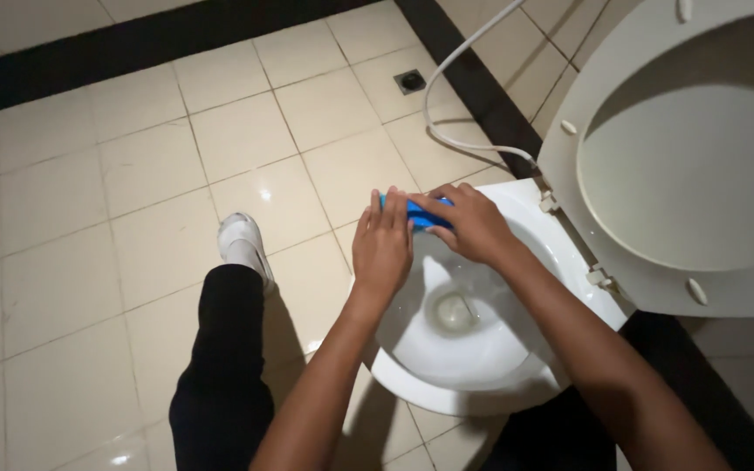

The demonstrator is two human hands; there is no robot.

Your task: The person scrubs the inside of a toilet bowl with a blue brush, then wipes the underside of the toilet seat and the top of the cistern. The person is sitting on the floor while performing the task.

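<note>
Currently both hands press a flat blue pad [425,215] onto the toilet bowl [482,366] rim: right hand [473,222] gripping it, left hand [382,244] flat, fingers extended. Cream floor tiles [133,218] surround the bowl.

floor [133,174]: pale tiles, dark border | toilet bowl [473,384] | white shoe [242,237] | drain [409,81]

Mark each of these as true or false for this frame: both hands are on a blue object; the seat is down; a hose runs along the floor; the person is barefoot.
1. Both hands, left hand and right hand, touch the blue object at the bowl rim. True.
2. The seat is down. False: it is raised.
3. A white hose runs along the floor. True.
4. The person is barefoot. False: a white shoe shows.
</note>
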